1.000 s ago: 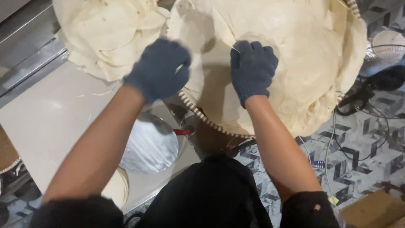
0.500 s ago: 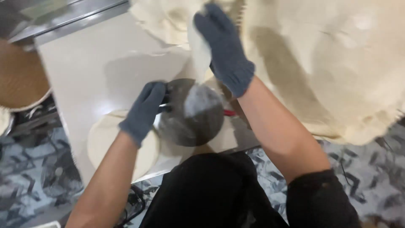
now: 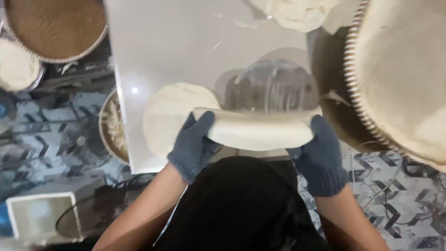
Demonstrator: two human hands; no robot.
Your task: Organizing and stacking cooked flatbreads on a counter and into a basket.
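1. Flatbread sheet (image 3: 258,130), pale and round, hangs in front of you over the near edge of the counter (image 3: 186,42); you see it almost edge-on, so most of its face is hidden.
2. Your left hand (image 3: 195,146), in a dark grey knit glove, has its fingers closed on the sheet's left end, thumb on top.
3. Your right hand (image 3: 320,155), gloved the same way, clamps the right end; its fingertips are tucked behind the sheet and out of sight.
4. Behind the sheet, a shiny domed metal bowl (image 3: 274,86) sits upside down near the counter's near edge, its lower part covered by the sheet and its surface smeared by blur.
5. A second round flatbread (image 3: 169,116) lies flat at the counter's near left corner, partly covered by your left glove.
6. At the far edge, a heap of folded dough sheets (image 3: 292,11) is cut off by the top of the frame.
7. On your right, a large woven tray (image 3: 360,93) loaded with pale sheets runs out of frame; what holds it up cannot be made out.
8. The counter is a smooth white slab with a glint of light near its left edge.
9. Off its left side, an empty woven tray (image 3: 55,28) and a small basket (image 3: 114,130) rest above a grey patterned floor (image 3: 46,139).
10. Cables trail across that floor on the right.
11. Your dark clothing fills the bottom centre.
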